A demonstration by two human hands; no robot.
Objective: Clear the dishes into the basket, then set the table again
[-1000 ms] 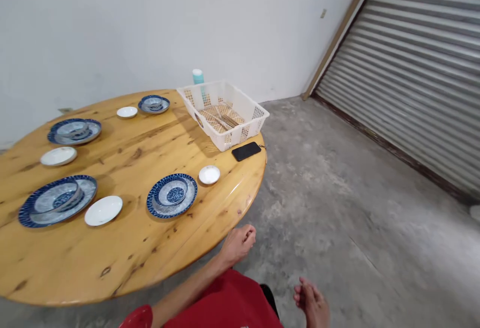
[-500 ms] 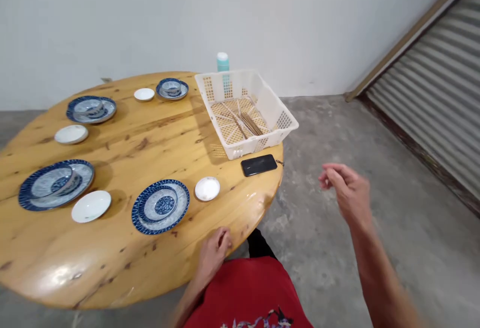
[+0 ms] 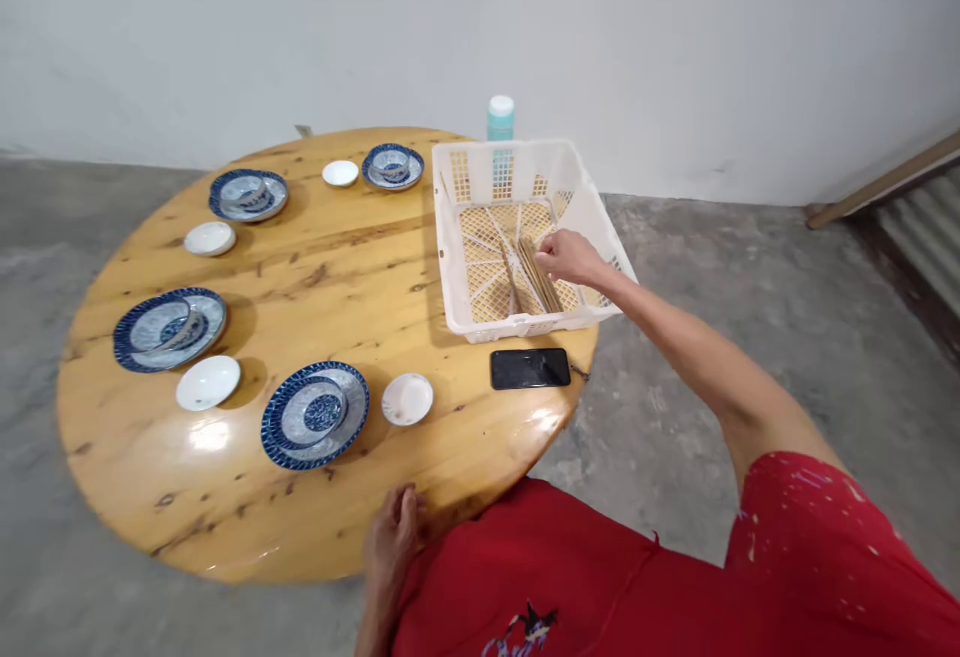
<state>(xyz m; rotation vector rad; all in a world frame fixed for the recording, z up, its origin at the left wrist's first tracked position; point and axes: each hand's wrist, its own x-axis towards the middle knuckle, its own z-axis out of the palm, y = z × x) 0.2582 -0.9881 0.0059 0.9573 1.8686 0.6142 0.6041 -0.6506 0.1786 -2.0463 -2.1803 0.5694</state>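
My right hand [image 3: 568,257] reaches into a white plastic basket [image 3: 459,322], its fingers curled together over a bundle of chopsticks [image 3: 541,277] on the basket floor. The fingertips overlap the bundle, and whether they grip any chopstick is hidden. A few chopsticks [image 3: 511,277] lie just left of the bundle. My left hand [image 3: 395,527] rests at the table's near edge with its fingers curled in and nothing seen in them. Closest to it are a small white dish [image 3: 407,399] and a blue-and-white plate [image 3: 352,407] carrying a matching bowl [image 3: 309,411].
On the round wooden table [image 3: 337,307], more blue-patterned plates with bowls, such as one plate [image 3: 142,337], alternate with white dishes [image 3: 208,383] along the left. A black phone [image 3: 530,368] lies before the basket. Behind it stands a turquoise bottle [image 3: 500,119] near the wall.
My right hand has moved from over the floor at the right into the basket, above the chopsticks. The view has shifted to the right; my left hand stays at the table edge.
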